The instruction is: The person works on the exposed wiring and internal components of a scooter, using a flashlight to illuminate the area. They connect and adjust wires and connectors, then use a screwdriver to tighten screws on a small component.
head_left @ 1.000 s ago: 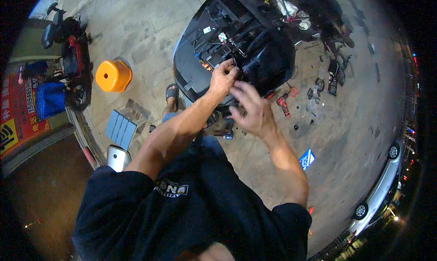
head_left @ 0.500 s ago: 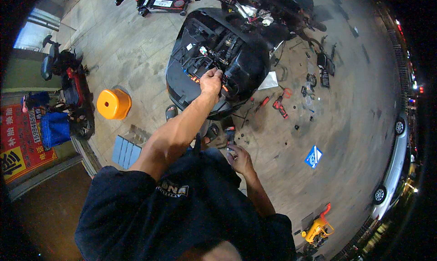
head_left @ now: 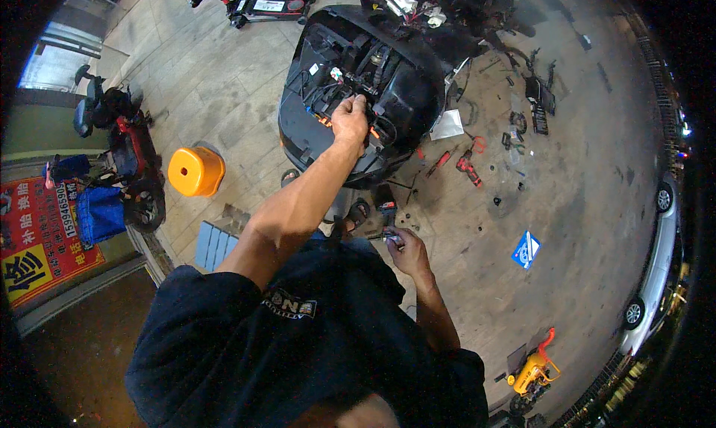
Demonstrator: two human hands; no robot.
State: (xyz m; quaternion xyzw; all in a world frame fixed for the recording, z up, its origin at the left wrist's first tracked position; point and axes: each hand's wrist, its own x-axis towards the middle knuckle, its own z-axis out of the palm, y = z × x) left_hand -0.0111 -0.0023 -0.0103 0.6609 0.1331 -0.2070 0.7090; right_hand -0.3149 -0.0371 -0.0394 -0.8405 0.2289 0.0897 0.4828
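Black body shell (head_left: 315,139), upper centre of frame: broad, rounded, moulded plastic, matte across the left face, glossy and curved on the right, with an open cavity in the middle. Inside the cavity: thin dark wiring (head_left: 321,97), angular black fittings, a small white connector (head_left: 336,74) and, toward the near edge, orange connectors (head_left: 324,121). Left hand (head_left: 348,122), bare, reaching down into the cavity; fingers bent, tips merging with the dark parts, cannot tell whether closed on anything. Right hand (head_left: 410,253), bare, lower centre; fingers narrow around a small object (head_left: 390,235), kind and material too small to tell. Just above the right hand: black tool (head_left: 385,202) with red detail, on the floor (head_left: 447,309), pale, hard, stained paving. Right of the shell: thin white sheet (head_left: 447,124), smooth and flat; red-and-black power drill (head_left: 468,168), pistol-shaped; scattered small dark pieces. Farther right: blue-and-white flat packet (head_left: 526,250), rectangular. Lower right: yellow machine (head_left: 531,374) with red hose. Left of centre: orange stool (head_left: 195,171), glossy plastic, rounded, round hole in top; below, blue-grey slatted panel (head_left: 215,247), partly behind the left forearm.
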